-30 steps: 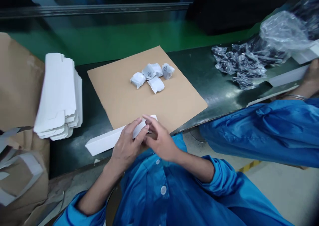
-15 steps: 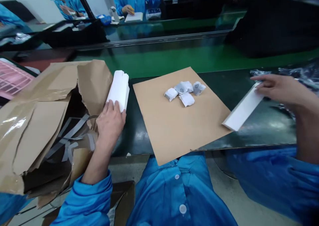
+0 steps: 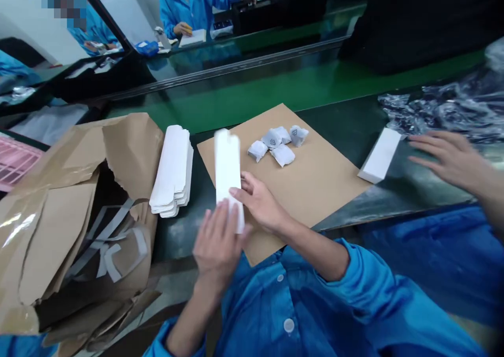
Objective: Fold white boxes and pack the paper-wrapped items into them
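Observation:
A flat, folded white carton point(image 3: 227, 163) stands tilted up in front of me, slightly blurred. My right hand point(image 3: 262, 202) pinches its right edge between thumb and fingers. My left hand point(image 3: 220, 241), smeared by motion, is closed about the carton's lower end, its fingers lying over the face. Left of my hands lies a stack of similar flat white cartons point(image 3: 171, 170). Several small white packets point(image 3: 281, 155), some with a printed triangle mark, rest in a group on the brown cardboard sheet point(image 3: 311, 194) beyond my right hand.
A torn brown cardboard box point(image 3: 129, 136) with grey strips inside fills the left. At right, a white box point(image 3: 381, 155) sits by the sheet's corner, near a co-worker's open hand point(image 3: 452, 157). Crumpled clear plastic point(image 3: 441, 107) lies behind. Co-workers in blue sit across the green table point(image 3: 236, 89).
My left hand has left the stack and moved right to a flat carton, where my right hand now grips too. The white box at right, gripped earlier, is now released.

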A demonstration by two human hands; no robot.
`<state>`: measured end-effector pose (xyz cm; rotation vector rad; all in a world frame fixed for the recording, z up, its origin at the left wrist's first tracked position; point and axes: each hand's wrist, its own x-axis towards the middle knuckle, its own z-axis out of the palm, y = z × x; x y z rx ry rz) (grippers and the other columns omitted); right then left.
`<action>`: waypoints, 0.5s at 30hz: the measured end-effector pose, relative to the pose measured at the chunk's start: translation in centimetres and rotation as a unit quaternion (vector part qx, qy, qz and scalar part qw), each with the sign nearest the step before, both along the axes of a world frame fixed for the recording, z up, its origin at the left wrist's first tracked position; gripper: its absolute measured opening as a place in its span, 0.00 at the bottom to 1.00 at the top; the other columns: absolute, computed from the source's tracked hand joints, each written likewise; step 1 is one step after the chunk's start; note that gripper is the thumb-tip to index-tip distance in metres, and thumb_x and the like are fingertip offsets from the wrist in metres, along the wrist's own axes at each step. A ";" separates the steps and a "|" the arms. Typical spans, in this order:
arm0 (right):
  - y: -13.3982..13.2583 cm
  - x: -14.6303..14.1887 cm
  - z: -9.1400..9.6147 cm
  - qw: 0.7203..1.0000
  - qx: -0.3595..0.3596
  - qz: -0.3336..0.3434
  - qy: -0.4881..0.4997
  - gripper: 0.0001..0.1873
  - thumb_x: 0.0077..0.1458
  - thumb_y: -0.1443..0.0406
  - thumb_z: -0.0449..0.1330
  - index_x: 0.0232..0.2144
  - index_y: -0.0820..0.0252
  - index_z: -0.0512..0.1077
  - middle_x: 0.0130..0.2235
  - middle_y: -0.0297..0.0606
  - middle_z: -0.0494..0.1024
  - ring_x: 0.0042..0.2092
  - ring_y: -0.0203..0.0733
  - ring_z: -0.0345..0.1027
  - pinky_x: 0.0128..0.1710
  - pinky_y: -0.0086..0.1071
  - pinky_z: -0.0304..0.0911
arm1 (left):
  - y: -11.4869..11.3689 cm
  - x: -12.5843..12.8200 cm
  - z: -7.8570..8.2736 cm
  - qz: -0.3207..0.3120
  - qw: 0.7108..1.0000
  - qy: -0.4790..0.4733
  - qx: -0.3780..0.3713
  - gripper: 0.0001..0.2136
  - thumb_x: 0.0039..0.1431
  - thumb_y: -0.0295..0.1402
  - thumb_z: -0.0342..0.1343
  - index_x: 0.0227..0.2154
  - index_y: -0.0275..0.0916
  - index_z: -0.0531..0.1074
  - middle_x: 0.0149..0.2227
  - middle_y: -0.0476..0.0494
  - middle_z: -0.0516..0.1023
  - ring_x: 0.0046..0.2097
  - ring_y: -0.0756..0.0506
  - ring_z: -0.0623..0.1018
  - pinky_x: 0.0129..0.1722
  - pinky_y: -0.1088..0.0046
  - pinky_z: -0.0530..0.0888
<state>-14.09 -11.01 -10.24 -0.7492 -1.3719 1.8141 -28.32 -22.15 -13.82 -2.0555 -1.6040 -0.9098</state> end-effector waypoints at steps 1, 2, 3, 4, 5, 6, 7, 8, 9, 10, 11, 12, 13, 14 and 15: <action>0.7 1.0 0.0 1.000 0.013 0.010 -0.019 0.18 0.59 0.58 0.59 0.47 0.62 0.67 0.43 0.41 0.78 0.40 0.38 0.72 0.37 0.29 0.67 | -0.8 1.0 0.3 -0.043 0.998 -0.031 -0.030 0.34 0.59 0.40 0.62 0.66 0.42 0.59 0.63 0.34 0.70 0.63 0.36 0.70 0.65 0.56 0.63; 1.3 2.5 0.1 0.997 0.036 0.043 -0.056 0.14 0.58 0.60 0.59 0.43 0.63 0.69 0.39 0.38 0.78 0.37 0.37 0.70 0.34 0.28 0.65 | -1.3 1.6 0.9 -0.055 0.994 -0.094 -0.030 0.38 0.57 0.44 0.63 0.68 0.44 0.56 0.67 0.35 0.64 0.66 0.36 0.66 0.66 0.55 0.61; 1.9 4.2 0.3 0.988 0.068 0.096 -0.103 0.11 0.58 0.61 0.60 0.39 0.63 0.69 0.36 0.36 0.77 0.34 0.36 0.68 0.32 0.27 0.62 | -1.6 1.8 1.7 -0.046 0.982 -0.181 -0.018 0.41 0.56 0.48 0.63 0.69 0.46 0.53 0.69 0.37 0.59 0.68 0.36 0.62 0.66 0.54 0.61; 2.3 5.9 0.7 0.969 0.108 0.163 -0.149 0.09 0.58 0.62 0.60 0.38 0.64 0.70 0.35 0.35 0.76 0.34 0.35 0.67 0.31 0.26 0.61 | -1.6 1.6 2.7 -0.026 0.962 -0.272 -0.012 0.43 0.55 0.50 0.63 0.69 0.48 0.50 0.70 0.38 0.56 0.69 0.35 0.61 0.65 0.53 0.64; 2.5 7.5 1.2 0.943 0.154 0.228 -0.189 0.08 0.59 0.63 0.59 0.38 0.64 0.71 0.35 0.35 0.76 0.34 0.35 0.67 0.32 0.27 0.61 | -1.3 1.1 3.6 -0.005 0.933 -0.360 -0.032 0.43 0.55 0.50 0.63 0.69 0.49 0.49 0.70 0.38 0.57 0.67 0.35 0.63 0.61 0.54 0.69; 2.3 8.7 1.7 0.913 0.202 0.275 -0.225 0.08 0.60 0.64 0.58 0.39 0.64 0.72 0.36 0.36 0.77 0.35 0.36 0.68 0.34 0.28 0.62 | -0.7 0.5 4.3 0.000 0.907 -0.409 -0.104 0.41 0.54 0.49 0.64 0.68 0.49 0.54 0.66 0.38 0.65 0.62 0.35 0.71 0.55 0.57 0.75; 1.9 9.5 2.2 0.884 0.254 0.289 -0.263 0.10 0.62 0.65 0.56 0.43 0.64 0.73 0.39 0.37 0.78 0.37 0.37 0.70 0.37 0.29 0.63 | 0.0 -0.2 4.8 -0.002 0.881 -0.425 -0.207 0.35 0.54 0.48 0.65 0.63 0.46 0.64 0.58 0.38 0.74 0.55 0.36 0.77 0.47 0.61 0.78; 1.2 9.9 2.5 0.858 0.311 0.271 -0.307 0.14 0.63 0.64 0.56 0.48 0.63 0.72 0.44 0.40 0.78 0.41 0.40 0.71 0.41 0.32 0.65 | 0.7 -0.7 5.0 0.001 0.853 -0.435 -0.288 0.28 0.54 0.48 0.64 0.56 0.42 0.72 0.50 0.39 0.80 0.48 0.38 0.81 0.42 0.65 0.79; 0.4 10.1 2.6 0.827 0.371 0.229 -0.355 0.19 0.63 0.63 0.57 0.54 0.63 0.69 0.48 0.44 0.77 0.45 0.45 0.71 0.45 0.37 0.65 | 1.4 -1.0 4.8 0.007 0.828 -0.447 -0.338 0.23 0.54 0.47 0.64 0.49 0.39 0.78 0.43 0.40 0.83 0.42 0.40 0.81 0.38 0.68 0.78; -0.4 10.0 2.6 0.789 0.431 0.175 -0.402 0.25 0.62 0.60 0.59 0.59 0.65 0.65 0.52 0.49 0.76 0.48 0.50 0.70 0.48 0.42 0.65 | 1.9 -1.2 4.4 0.012 0.806 -0.471 -0.359 0.20 0.54 0.47 0.64 0.44 0.38 0.80 0.39 0.41 0.83 0.39 0.42 0.81 0.35 0.70 0.78; -1.2 9.7 2.4 0.745 0.487 0.125 -0.439 0.31 0.61 0.59 0.61 0.62 0.67 0.62 0.54 0.53 0.74 0.50 0.54 0.69 0.50 0.46 0.64 | 2.2 -1.3 3.9 0.011 0.784 -0.508 -0.358 0.19 0.54 0.46 0.64 0.43 0.37 0.81 0.38 0.42 0.83 0.37 0.44 0.81 0.34 0.72 0.77; -1.9 9.5 2.1 0.702 0.536 0.090 -0.461 0.36 0.60 0.57 0.62 0.64 0.70 0.59 0.54 0.57 0.73 0.51 0.57 0.68 0.50 0.48 0.64 | 2.3 -1.3 3.4 -0.001 0.759 -0.547 -0.354 0.19 0.55 0.46 0.64 0.44 0.37 0.80 0.38 0.42 0.83 0.37 0.45 0.80 0.33 0.73 0.77; -2.3 9.3 1.8 0.668 0.574 0.076 -0.467 0.37 0.59 0.57 0.63 0.64 0.73 0.59 0.53 0.58 0.73 0.51 0.59 0.67 0.49 0.49 0.64 | 2.3 -1.2 2.9 -0.026 0.730 -0.578 -0.365 0.20 0.55 0.45 0.64 0.47 0.38 0.79 0.40 0.42 0.83 0.36 0.45 0.80 0.32 0.74 0.77; -2.5 9.2 1.5 0.649 0.600 0.074 -0.462 0.36 0.60 0.57 0.62 0.63 0.74 0.59 0.52 0.57 0.74 0.50 0.58 0.67 0.48 0.48 0.64 | 2.1 -1.3 2.6 -0.056 0.701 -0.597 -0.387 0.22 0.55 0.44 0.64 0.49 0.38 0.78 0.41 0.42 0.83 0.36 0.46 0.80 0.31 0.74 0.78; -2.5 9.3 1.3 0.640 0.617 0.076 -0.452 0.34 0.61 0.57 0.61 0.62 0.74 0.60 0.51 0.56 0.74 0.49 0.57 0.68 0.47 0.47 0.65 | 1.9 -1.3 2.5 -0.082 0.677 -0.603 -0.414 0.23 0.55 0.43 0.64 0.51 0.38 0.76 0.42 0.41 0.82 0.35 0.46 0.80 0.30 0.74 0.79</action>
